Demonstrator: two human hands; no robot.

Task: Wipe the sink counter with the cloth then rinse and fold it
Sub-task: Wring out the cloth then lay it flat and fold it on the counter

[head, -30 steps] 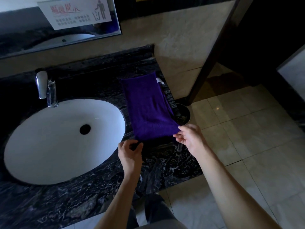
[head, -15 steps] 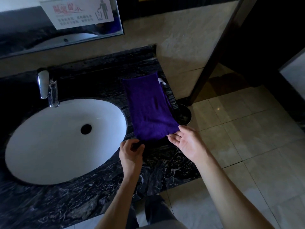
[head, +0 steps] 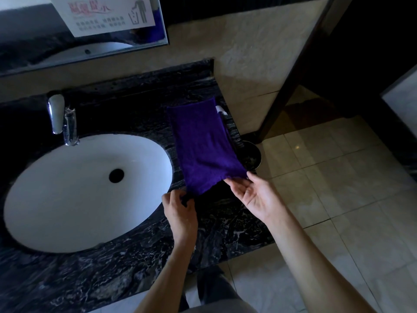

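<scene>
A purple cloth [head: 203, 145] lies stretched out in a long strip on the black marble counter [head: 214, 222], to the right of the white oval sink [head: 67, 199]. My left hand [head: 180, 211] pinches the cloth's near left corner. My right hand [head: 255, 193] is turned palm up, its fingers under the near right corner, which is lifted slightly off the counter. A small white tag [head: 220, 109] shows at the cloth's far right edge.
A chrome faucet [head: 61, 118] stands behind the sink. A mirror [head: 33, 46] with a white sign [head: 101, 14] hangs on the wall. A dark round bin [head: 250, 154] sits on the tiled floor [head: 338, 188] just past the counter's right end.
My right hand has turned palm up and opened under the near right corner of the cloth, lifting that edge. My left hand has kept its pinch on the left corner.
</scene>
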